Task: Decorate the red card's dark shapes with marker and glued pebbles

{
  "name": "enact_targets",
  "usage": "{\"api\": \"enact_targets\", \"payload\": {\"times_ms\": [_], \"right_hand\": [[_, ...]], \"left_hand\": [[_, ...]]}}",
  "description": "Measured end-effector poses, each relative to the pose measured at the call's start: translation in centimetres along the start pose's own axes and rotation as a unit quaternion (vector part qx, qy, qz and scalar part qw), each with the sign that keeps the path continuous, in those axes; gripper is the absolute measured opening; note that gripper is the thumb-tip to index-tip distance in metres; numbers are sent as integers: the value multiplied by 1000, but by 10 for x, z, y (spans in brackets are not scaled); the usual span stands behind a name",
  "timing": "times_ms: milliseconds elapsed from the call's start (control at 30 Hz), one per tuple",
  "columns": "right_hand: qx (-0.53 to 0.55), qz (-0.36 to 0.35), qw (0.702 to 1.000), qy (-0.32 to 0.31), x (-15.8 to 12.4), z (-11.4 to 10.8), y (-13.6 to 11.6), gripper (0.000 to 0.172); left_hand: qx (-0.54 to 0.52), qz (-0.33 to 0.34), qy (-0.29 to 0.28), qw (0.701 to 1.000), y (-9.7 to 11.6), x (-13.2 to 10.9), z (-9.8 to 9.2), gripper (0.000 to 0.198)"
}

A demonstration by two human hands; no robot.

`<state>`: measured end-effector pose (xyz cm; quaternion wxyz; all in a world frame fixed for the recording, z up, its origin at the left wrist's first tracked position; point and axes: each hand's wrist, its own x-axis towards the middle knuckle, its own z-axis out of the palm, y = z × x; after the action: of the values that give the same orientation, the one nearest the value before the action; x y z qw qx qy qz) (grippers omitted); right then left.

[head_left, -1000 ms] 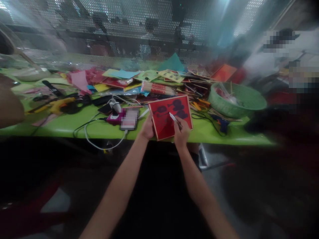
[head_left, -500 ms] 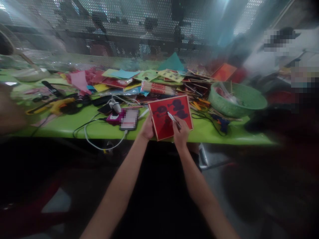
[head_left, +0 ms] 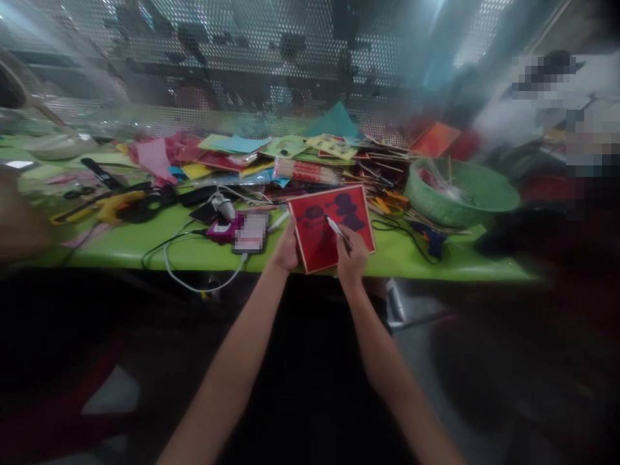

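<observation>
Green tabletop (head_left: 121, 250): left hand (head_left: 287, 248) grips a red panel (head_left: 317, 250) with unreadable dark marks (head_left: 346, 201), right hand (head_left: 353, 253) grips a white pen (head_left: 334, 226).

Paper, plastic, wood and perforated sheeting

Panel (head_left: 316, 250), centre of frame: matt red, paper-like face; dark painted-looking patches; pale wood-like edging.
Pen (head_left: 334, 226), centre: smooth white barrel, apparently plastic.
Table (head_left: 411, 266), across middle: smooth green surface, plastic-looking, soft sheen.
Bowl (head_left: 477, 211), right: green plastic, dull.
Teal sheet (head_left: 338, 121), upper centre: matt paper or card.
Packet (head_left: 305, 170), above centre: shiny, film-like wrap.
Cable (head_left: 175, 278), left of centre: smooth white plastic.
Screen (head_left: 271, 81), top: perforated, metallic glints; exact material unclear.
</observation>
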<state>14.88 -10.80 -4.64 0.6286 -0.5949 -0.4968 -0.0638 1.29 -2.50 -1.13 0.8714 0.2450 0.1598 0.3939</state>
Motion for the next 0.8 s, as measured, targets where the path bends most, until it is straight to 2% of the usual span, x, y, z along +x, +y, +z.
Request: {"api": "enact_targets", "payload": {"times_ms": [400, 800], "right_hand": [[17, 33, 999, 5, -3, -2, -2, 29], [14, -3, 1000, 9, -1, -1, -2, 31]], "left_hand": [[0, 2, 8, 1000, 1, -2, 3, 66], [5, 6, 16, 1000, 2, -2, 5, 69]]}}
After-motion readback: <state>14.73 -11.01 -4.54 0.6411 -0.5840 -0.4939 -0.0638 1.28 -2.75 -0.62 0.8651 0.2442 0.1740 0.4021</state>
